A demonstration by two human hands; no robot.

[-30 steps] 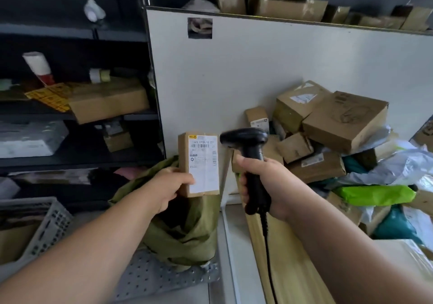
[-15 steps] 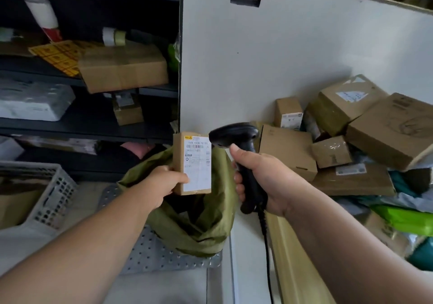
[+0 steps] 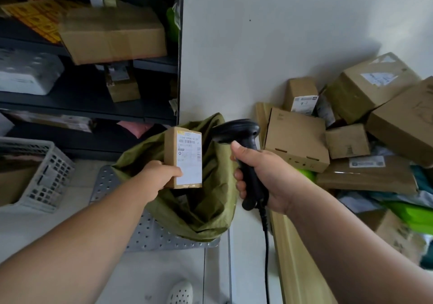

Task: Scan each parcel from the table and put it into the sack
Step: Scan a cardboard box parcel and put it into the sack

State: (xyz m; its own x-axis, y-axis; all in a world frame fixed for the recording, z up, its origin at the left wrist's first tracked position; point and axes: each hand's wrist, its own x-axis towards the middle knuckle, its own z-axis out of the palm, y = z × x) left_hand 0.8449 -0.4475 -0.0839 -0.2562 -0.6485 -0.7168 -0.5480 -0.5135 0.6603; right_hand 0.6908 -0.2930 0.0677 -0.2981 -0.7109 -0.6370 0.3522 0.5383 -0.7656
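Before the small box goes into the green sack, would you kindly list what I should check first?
1. The left hand grips the small box: ok.
2. The barcode on the label is uncovered: ok.
3. The right hand holds the scanner: ok.
4. The scan has registered: cannot tell.
5. The sack stands open by the box: ok.

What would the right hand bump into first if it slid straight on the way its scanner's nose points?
Most likely the small parcel that the left hand holds over the green sack; the scanner in the right hand aims leftward at its label. Depth is unclear.
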